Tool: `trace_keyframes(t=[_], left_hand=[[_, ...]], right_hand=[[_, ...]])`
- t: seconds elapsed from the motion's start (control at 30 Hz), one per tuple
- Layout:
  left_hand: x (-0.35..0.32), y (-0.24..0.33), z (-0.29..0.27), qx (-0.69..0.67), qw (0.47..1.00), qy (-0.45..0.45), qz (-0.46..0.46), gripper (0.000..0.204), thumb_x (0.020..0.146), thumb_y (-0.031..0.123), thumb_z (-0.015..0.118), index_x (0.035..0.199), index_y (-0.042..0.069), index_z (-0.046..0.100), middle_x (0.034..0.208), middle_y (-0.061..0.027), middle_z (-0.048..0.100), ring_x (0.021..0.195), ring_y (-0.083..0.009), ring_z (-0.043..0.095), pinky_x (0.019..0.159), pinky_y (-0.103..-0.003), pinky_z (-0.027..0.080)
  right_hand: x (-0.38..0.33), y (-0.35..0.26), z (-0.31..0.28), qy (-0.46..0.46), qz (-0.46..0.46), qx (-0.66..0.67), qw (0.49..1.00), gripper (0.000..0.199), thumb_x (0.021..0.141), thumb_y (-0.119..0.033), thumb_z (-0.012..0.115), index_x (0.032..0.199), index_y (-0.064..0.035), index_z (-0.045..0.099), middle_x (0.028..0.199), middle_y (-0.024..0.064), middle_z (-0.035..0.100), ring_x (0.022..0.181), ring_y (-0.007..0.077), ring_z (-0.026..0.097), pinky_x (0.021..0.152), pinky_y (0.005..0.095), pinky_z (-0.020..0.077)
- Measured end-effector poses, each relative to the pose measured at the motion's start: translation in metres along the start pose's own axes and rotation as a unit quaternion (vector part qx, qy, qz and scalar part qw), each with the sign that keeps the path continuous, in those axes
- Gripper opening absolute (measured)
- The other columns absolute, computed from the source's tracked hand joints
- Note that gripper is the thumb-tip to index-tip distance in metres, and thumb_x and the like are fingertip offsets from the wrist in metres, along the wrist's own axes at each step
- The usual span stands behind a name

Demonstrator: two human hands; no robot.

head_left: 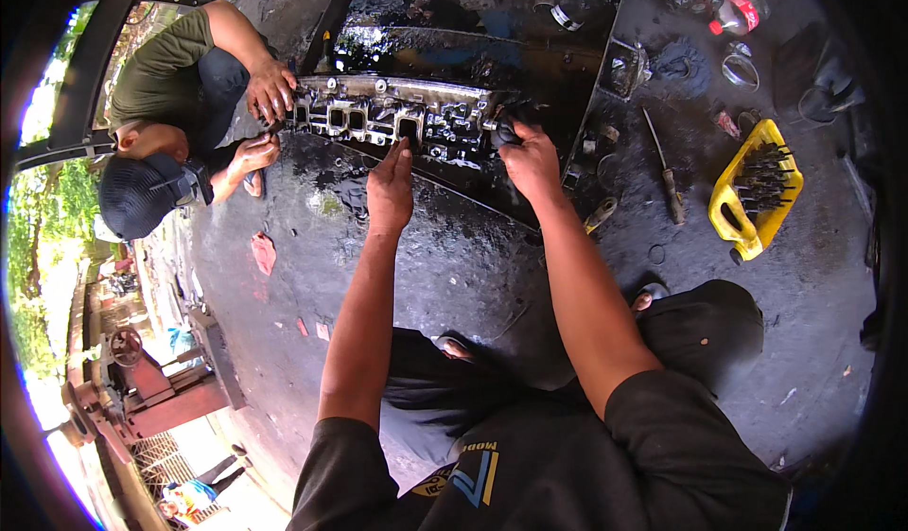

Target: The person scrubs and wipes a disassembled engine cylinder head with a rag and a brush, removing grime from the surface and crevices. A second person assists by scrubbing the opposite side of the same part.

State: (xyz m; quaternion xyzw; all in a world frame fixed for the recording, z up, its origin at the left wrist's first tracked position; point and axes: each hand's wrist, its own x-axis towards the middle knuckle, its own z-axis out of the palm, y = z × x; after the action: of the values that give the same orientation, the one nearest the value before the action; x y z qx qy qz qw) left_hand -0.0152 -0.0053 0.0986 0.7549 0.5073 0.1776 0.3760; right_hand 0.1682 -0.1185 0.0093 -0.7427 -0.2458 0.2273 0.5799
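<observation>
A long, oily metal engine cylinder head [440, 96] lies across the near part of a dark, oil-wet tray [567, 134]. Against its near edge rests my left hand [389, 191], fingers stretched out and pointing away from me. My right hand [532, 160] is closed at the right end of the part. It grips a dark, rag-like thing [515, 120], whose exact kind I cannot make out. At the left end of the cylinder head, a co-worker's two hands [271, 91] are near or touching it; what they hold is unclear.
A crouching co-worker in a dark cap [142, 195] is on the left. To the right are a screwdriver [670, 181] and a cut yellow jug [721, 195] full of dark, pin-like parts. A red-labelled bottle [738, 15] lies farther back. Curved metal shells [564, 16] sit at the far side.
</observation>
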Motion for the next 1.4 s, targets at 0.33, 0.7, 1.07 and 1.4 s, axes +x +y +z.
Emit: trace_keyframes(t=[0.33, 0.7, 1.07, 1.4], left_hand=[[0.004, 0.010, 0.009, 0.033, 0.990, 0.086, 0.105, 0.037, 0.101, 0.030, 0.053, 0.123, 0.002, 0.065, 0.112, -0.0217, 0.069, 0.104, -0.0283, 0.069, 0.088, -0.034, 0.051], [0.003, 0.014, 0.007, 0.047, 0.995, 0.064, 0.064, 0.034, 0.099, 0.030, 0.052, 0.119, 0.006, 0.068, 0.123, -0.0230, 0.062, 0.113, -0.0374, 0.061, 0.093, -0.040, 0.051], [0.009, 0.010, 0.005, 0.052, 0.994, 0.047, 0.084, 0.037, 0.101, 0.027, 0.054, 0.124, 0.000, 0.064, 0.113, -0.0187, 0.070, 0.105, -0.0222, 0.067, 0.090, -0.031, 0.050], [0.011, 0.006, 0.007, 0.029, 0.997, 0.054, 0.052, 0.036, 0.099, 0.028, 0.054, 0.121, 0.002, 0.066, 0.114, -0.0223, 0.068, 0.107, -0.0320, 0.067, 0.090, -0.035, 0.051]], right_hand=[[0.057, -0.113, -0.087, -0.156, -0.026, -0.345, 0.925, 0.038, 0.076, -0.028, 0.063, 0.109, -0.0089, 0.071, 0.108, 0.0188, 0.069, 0.105, 0.0361, 0.065, 0.090, 0.0425, 0.0516], [0.119, -0.128, -0.045, -0.338, -0.016, -0.523, 0.782, 0.042, 0.073, -0.015, 0.064, 0.114, -0.0111, 0.070, 0.119, 0.0149, 0.067, 0.112, 0.0330, 0.064, 0.092, 0.0405, 0.0516], [0.134, -0.076, -0.050, -0.432, -0.056, -0.415, 0.799, 0.047, 0.064, -0.013, 0.069, 0.111, -0.0060, 0.070, 0.115, 0.0166, 0.067, 0.107, 0.0358, 0.063, 0.090, 0.0402, 0.0510], [0.120, -0.127, -0.065, -0.443, -0.075, -0.457, 0.768, 0.045, 0.067, -0.005, 0.065, 0.112, -0.0039, 0.068, 0.109, 0.0194, 0.069, 0.103, 0.0330, 0.066, 0.084, 0.0392, 0.0523]])
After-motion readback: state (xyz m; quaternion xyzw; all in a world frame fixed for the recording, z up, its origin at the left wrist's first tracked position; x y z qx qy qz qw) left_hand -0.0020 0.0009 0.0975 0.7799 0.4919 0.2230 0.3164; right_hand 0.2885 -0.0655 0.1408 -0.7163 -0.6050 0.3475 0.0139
